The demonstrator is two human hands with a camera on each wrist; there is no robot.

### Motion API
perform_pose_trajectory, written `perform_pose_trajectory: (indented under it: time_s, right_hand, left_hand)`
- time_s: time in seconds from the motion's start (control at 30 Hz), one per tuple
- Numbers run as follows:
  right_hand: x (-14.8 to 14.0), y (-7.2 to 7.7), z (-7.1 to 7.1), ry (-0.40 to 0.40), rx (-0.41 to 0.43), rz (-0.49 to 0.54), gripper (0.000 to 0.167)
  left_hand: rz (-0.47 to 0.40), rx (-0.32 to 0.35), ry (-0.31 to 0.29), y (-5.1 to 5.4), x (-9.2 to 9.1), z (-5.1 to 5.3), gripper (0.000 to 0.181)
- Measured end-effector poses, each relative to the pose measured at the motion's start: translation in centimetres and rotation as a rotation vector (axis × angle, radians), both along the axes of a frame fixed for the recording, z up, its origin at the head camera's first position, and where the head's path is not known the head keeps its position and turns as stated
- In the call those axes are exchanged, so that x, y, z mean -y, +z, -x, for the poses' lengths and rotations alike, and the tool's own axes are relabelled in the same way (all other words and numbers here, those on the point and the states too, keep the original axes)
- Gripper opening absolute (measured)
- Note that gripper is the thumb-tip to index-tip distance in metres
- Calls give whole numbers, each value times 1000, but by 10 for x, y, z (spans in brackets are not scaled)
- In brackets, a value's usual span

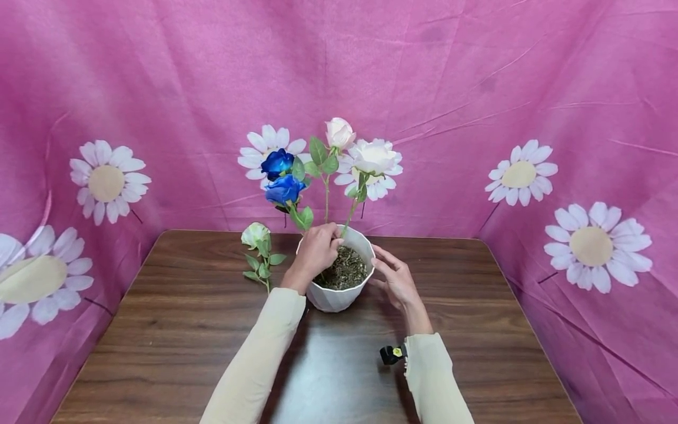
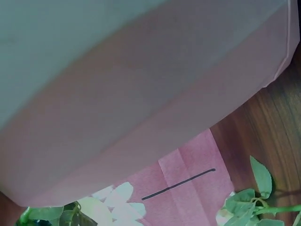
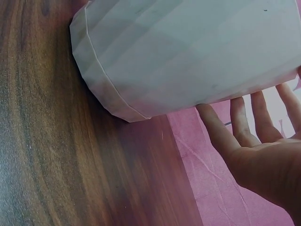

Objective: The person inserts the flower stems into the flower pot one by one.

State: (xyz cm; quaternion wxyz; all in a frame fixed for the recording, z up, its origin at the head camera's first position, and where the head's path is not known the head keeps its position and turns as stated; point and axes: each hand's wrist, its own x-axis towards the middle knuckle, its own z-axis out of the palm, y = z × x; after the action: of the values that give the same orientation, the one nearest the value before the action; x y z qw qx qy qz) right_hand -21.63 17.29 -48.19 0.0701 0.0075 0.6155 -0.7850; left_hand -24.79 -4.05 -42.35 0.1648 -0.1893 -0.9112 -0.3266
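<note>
A white faceted pot [image 1: 335,299] of dark soil [image 1: 346,271] stands on the table. In the head view my left hand [image 1: 316,252] reaches over its near-left rim, fingers curled, pinching the low stem of a white rose [image 1: 374,156]. A pale pink rose [image 1: 339,133] and two blue roses, one upper [image 1: 277,164] and one lower [image 1: 285,189], rise behind that hand. My right hand [image 1: 397,281] rests its extended fingertips against the pot's right side, also visible in the right wrist view. The pot wall [image 2: 117,94] fills most of the left wrist view, where the left hand is hidden.
A greenish-white rose [image 1: 256,234] with leaves lies on the brown wooden table [image 1: 466,353], left of the pot. Pink cloth [image 1: 434,70] printed with daisies hangs around the back and sides. A black wrist camera [image 1: 392,355] sits at my right cuff.
</note>
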Motion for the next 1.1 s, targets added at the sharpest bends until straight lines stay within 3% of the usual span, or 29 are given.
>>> perform_pose_trajectory:
  time_s: [0.23,0.37,0.6,0.77,0.83,1.03,1.1]
  right_hand:
    - [3,-3,0,-1,6,22,50]
    - [3,-2,-1,6,0,21,51]
    - [1,-2,1,5,-2,30,51]
    - [1,-1,0,4,-7,23,51]
    - [1,0,0,1,-5,27,51]
    - [2,-1,0,9,3,39,51]
    - [1,-1,0,10,3,36,51]
  left_hand:
    - [-110,112,-51,-1,8,4,10]
    - [-143,153,-58,3,16,3,10]
    - [-219,172,-40,10,27,-5,18]
    - [-271,174,-57,2,35,-12,17]
    - [-364,202,-92,-1,40,-15,18]
    - [-860,407,-239,-7,56,-24,22]
    - [-931,423,-243,-10,61,-25,23]
